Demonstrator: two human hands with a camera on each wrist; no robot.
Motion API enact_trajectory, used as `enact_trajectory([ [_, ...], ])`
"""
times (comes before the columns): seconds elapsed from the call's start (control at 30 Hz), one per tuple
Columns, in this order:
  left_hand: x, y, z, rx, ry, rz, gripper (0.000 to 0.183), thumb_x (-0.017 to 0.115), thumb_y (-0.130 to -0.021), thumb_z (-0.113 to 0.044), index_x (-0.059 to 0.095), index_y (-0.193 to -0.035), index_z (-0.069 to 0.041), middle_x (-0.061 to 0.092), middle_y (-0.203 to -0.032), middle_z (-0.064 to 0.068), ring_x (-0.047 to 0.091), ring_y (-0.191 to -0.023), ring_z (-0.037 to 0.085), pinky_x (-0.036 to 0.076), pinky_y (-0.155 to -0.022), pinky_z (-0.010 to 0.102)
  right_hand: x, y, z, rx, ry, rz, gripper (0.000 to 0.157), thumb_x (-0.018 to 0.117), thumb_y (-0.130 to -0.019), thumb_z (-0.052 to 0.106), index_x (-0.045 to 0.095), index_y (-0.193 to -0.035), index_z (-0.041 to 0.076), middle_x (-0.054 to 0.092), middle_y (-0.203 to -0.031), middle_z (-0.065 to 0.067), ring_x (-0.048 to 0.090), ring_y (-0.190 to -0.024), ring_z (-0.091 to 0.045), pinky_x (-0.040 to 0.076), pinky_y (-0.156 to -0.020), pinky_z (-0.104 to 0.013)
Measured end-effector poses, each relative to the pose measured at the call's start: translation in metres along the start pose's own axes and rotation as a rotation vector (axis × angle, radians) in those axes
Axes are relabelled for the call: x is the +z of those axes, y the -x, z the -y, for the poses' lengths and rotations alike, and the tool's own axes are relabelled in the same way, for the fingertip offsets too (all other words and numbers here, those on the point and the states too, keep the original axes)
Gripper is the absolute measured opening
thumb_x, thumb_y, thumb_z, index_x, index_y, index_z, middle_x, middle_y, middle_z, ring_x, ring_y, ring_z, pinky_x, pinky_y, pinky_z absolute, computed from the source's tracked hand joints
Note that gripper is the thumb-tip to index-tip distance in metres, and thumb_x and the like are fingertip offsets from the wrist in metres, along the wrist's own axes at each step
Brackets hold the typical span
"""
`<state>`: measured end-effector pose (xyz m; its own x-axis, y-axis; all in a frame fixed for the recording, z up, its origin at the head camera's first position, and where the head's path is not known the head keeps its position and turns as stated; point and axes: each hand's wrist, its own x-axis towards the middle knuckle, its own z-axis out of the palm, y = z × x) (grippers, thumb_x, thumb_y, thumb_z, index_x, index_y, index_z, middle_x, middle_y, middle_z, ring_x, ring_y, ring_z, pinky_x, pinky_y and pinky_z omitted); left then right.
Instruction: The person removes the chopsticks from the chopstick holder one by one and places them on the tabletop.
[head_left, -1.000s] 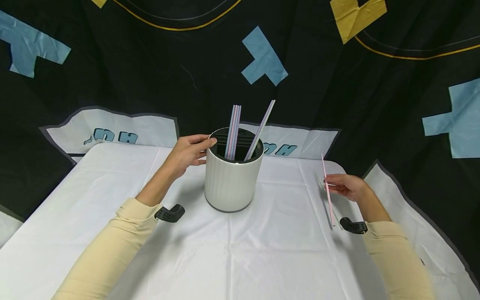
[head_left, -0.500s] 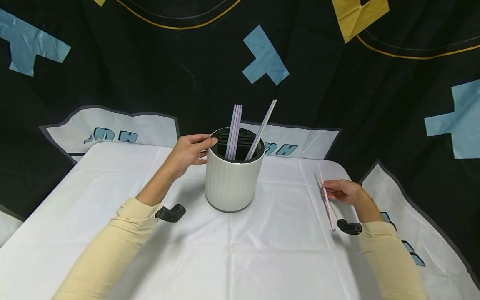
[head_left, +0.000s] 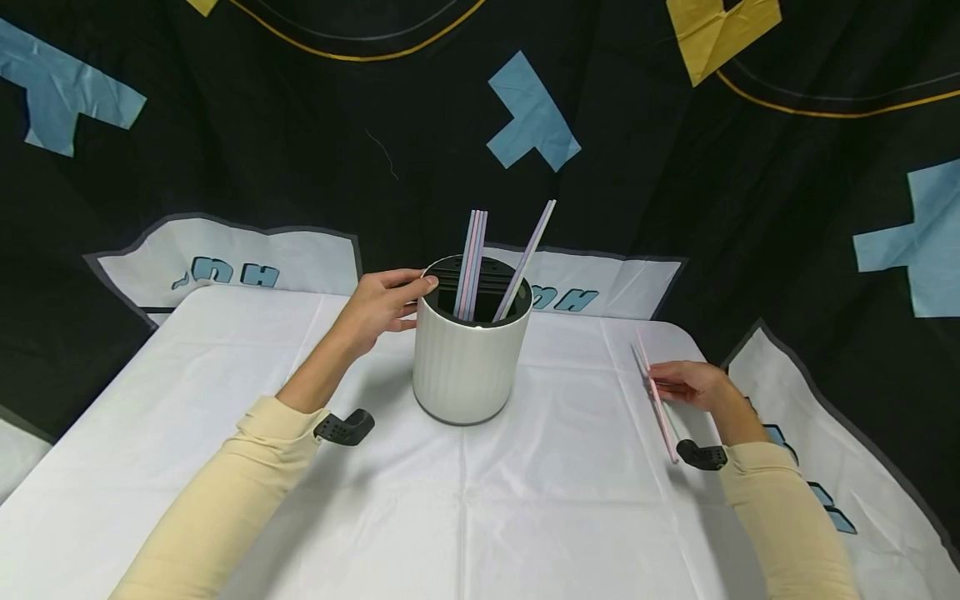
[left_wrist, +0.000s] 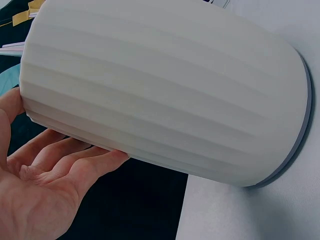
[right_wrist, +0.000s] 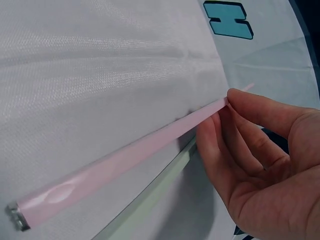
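A white ribbed utensil holder (head_left: pixel 467 375) with a black slotted top stands upright on the white-covered table. My left hand (head_left: pixel 375 310) grips its left side, thumb at the rim and fingers against the wall, as the left wrist view shows (left_wrist: pixel 65 175). Several pastel chopsticks (head_left: pixel 470 267) stand bunched in the top, and a pair (head_left: pixel 525 262) leans right beside them. Over at the table's right side, my right hand (head_left: pixel 690 383) pinches a pink chopstick (right_wrist: pixel 125 156) between thumb and fingers. A pale green chopstick (right_wrist: pixel 150 195) lies under it on the cloth.
Behind the table (head_left: pixel 555 517) hangs a black backdrop (head_left: pixel 300 150) with blue and yellow patches. The table's right edge runs close beside the right hand. Dark camera mounts (head_left: pixel 345 427) stick out from both wrists.
My right hand has moved slightly down with the pink chopstick, bringing it close over the green one, and is nearly still since half a second ago. The left hand and holder stay put.
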<state>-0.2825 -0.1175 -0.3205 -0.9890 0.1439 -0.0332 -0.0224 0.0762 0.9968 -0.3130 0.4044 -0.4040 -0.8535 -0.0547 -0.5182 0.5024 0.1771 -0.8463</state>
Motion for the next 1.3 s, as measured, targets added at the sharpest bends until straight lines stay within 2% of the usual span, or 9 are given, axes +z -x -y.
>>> enact_trajectory([
  [0.23, 0.0003, 0.0004, 0.0005, 0.006, 0.004, -0.001, 0.060, 0.070, -0.096, -0.034, 0.053, -0.146, -0.005, 0.055, -0.148, 0.012, 0.058, -0.131, 0.033, 0.056, -0.099, 0.046, 0.0000, 0.0007, -0.0033, 0.023, 0.049, -0.062, 0.018, 0.067, -0.097, 0.008, 0.076, -0.083, 0.016, 0.074, -0.079, 0.005, 0.071, -0.072, -0.008, 0.062, -0.072, -0.023],
  [0.67, 0.0003, 0.0000, -0.0016, 0.011, -0.003, -0.007, 0.059, 0.070, -0.096, -0.034, 0.054, -0.145, -0.006, 0.056, -0.147, 0.012, 0.058, -0.131, 0.033, 0.056, -0.099, 0.046, -0.0004, -0.0035, -0.0042, -0.017, 0.066, -0.047, 0.018, 0.066, -0.097, 0.006, 0.076, -0.084, 0.014, 0.074, -0.079, 0.005, 0.069, -0.071, -0.006, 0.060, -0.071, -0.020],
  [1.03, 0.0017, 0.0013, -0.0020, 0.000, -0.010, -0.007, 0.060, 0.070, -0.096, -0.035, 0.053, -0.146, -0.007, 0.056, -0.147, 0.011, 0.059, -0.131, 0.033, 0.057, -0.098, 0.044, 0.0019, -0.0003, -0.0039, -0.004, 0.069, -0.068, 0.015, 0.067, -0.097, 0.007, 0.076, -0.086, 0.012, 0.073, -0.078, 0.004, 0.068, -0.070, -0.007, 0.060, -0.071, -0.019],
  [1.3, 0.0008, 0.0016, -0.0021, -0.003, -0.014, -0.004, 0.058, 0.069, -0.097, -0.034, 0.053, -0.146, -0.006, 0.056, -0.147, 0.012, 0.058, -0.131, 0.033, 0.056, -0.100, 0.046, 0.0010, -0.0029, -0.0062, -0.019, 0.030, -0.014, 0.023, 0.063, -0.099, 0.004, 0.077, -0.084, 0.013, 0.074, -0.078, 0.006, 0.067, -0.070, -0.004, 0.058, -0.069, -0.016],
])
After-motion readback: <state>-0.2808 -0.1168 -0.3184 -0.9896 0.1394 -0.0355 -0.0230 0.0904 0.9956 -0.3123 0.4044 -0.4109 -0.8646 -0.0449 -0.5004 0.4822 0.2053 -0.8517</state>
